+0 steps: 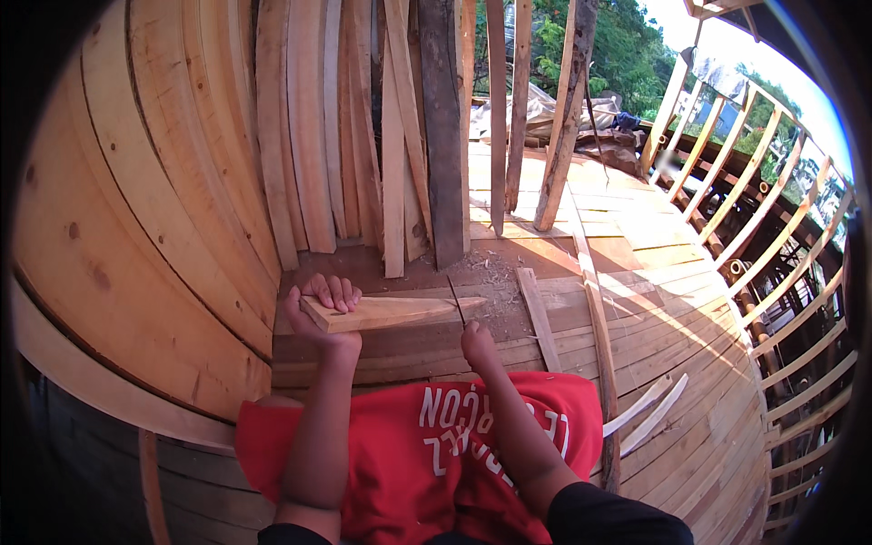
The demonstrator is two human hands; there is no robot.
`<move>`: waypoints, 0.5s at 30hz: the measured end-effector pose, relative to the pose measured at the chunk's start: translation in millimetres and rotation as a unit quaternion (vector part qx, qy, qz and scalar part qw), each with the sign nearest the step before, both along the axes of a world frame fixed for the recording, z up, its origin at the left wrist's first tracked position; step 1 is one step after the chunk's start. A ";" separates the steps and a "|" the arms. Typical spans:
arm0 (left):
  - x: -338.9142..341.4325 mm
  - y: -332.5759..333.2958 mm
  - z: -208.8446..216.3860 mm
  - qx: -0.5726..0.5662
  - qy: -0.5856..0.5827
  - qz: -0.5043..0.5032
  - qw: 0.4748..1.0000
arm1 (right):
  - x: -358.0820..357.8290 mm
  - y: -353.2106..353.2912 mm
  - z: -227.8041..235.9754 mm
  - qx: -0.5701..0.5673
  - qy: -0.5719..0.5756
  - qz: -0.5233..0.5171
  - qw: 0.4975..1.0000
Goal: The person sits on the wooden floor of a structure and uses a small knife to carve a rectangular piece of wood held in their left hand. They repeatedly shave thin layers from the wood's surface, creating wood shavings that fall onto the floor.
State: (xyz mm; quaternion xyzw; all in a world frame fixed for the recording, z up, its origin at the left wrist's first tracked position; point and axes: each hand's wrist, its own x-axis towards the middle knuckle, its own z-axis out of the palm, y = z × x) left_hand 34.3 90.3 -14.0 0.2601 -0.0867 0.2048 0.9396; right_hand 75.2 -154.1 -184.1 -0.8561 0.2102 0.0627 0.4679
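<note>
Head view: just beyond the red cloth (372, 454), a tapered wood piece (395, 313), long axis running left to right. Thick end clamped in the left hand (331, 294), fingers (345, 292) curled over; narrow end nearer the right hand (478, 346), closed on a thin dark blade (454, 291) slanted across. 2 forearms (318, 445) stretched over the red cloth.

Wood piece (386, 312) you hold: honey tan, fine-grained
Your blade (456, 300): dark grey
Red cloth (381, 454) on your lap: bright red, white lettering
Your sleeves (618, 518): black
Wall planks (163, 173) at your left: yellow-orange, brown-knotted
Post (445, 136) ahead of you: dark grey-brown
Floorboards (699, 400): tan, dark-striped at seams
</note>
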 end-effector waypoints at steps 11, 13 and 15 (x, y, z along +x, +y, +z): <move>-4.6 -16.7 5.3 -0.015 0.101 0.127 0.987 | 11.4 -4.5 -12.7 -0.003 0.067 0.010 0.998; -4.5 -19.8 7.3 -0.031 0.145 0.180 0.973 | 5.3 1.9 -4.6 0.001 -0.032 0.049 0.998; -6.0 -19.7 12.0 -0.034 0.167 0.196 0.966 | -5.4 17.7 9.6 0.025 -0.157 0.059 0.986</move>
